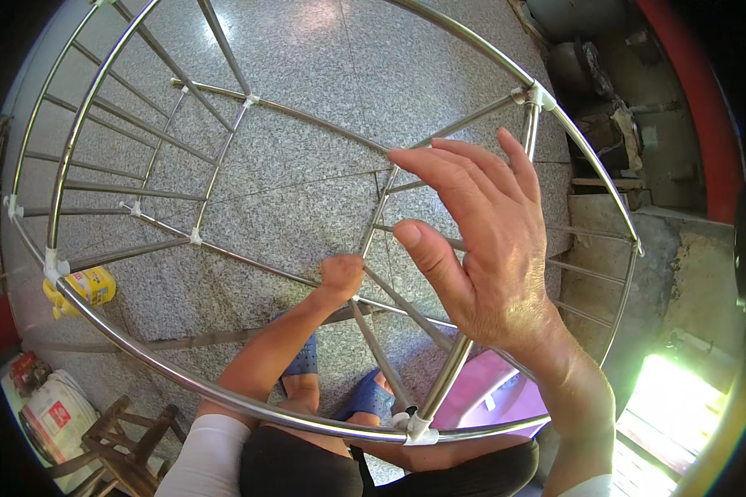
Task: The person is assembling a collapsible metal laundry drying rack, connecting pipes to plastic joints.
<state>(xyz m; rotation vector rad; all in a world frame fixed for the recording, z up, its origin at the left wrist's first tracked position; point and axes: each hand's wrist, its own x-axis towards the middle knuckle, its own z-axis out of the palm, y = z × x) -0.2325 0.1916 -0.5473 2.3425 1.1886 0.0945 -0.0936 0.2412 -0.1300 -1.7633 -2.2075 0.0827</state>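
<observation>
A large frame of shiny metal tubes (pixel 302 121) surrounds the space before me, its tubes joined by white plastic connectors (pixel 541 95). My left hand (pixel 342 273) reaches down through the frame and is closed round a lower tube, just above a connector (pixel 356 296). Raised much nearer to me, my right hand (pixel 489 240) is open, fingers spread and holding nothing. It hides part of the frame's right side behind it. Closest to my lap, another connector (pixel 420 430) joins an upright tube (pixel 447 377) to the long front tube.
A yellow bottle (pixel 95 287) stands at the left. At lower left are a wooden stool (pixel 124 443) and a white sack (pixel 58 414). A purple plastic thing (pixel 485 389) sits right of my blue slippers (pixel 371 396). Dark pots (pixel 576 70) lie along the right wall.
</observation>
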